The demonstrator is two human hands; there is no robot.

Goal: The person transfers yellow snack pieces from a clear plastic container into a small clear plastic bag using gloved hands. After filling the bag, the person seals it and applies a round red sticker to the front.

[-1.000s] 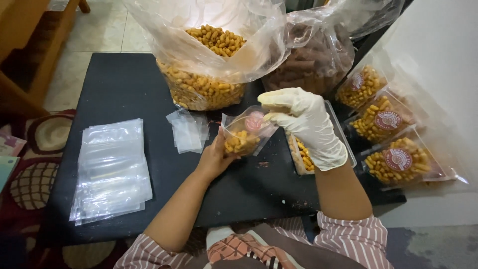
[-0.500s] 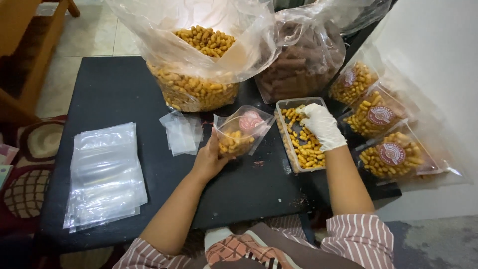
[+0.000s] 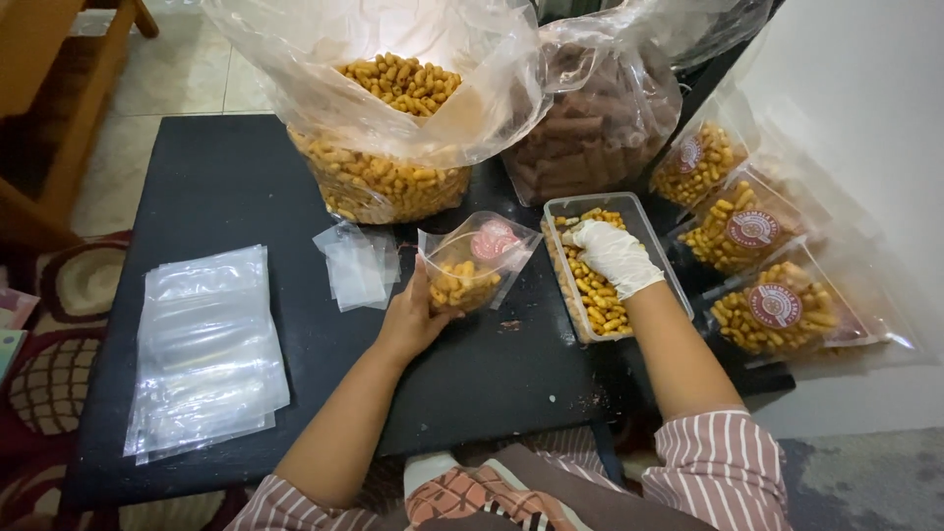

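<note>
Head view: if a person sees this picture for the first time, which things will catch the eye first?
First, the big clear bag of golden snacks standing open at the table's far edge. Below it, the bare left hand holds up a small part-filled pouch, while the gloved right hand reaches into a clear tray of snacks. Filled pouches with round labels lie at the right.

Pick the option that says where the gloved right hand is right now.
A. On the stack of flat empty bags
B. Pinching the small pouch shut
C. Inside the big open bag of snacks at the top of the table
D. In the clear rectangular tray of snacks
D: the gloved right hand rests among the snacks in the clear rectangular tray, while the bare left hand holds the small pouch open beside it.
</note>
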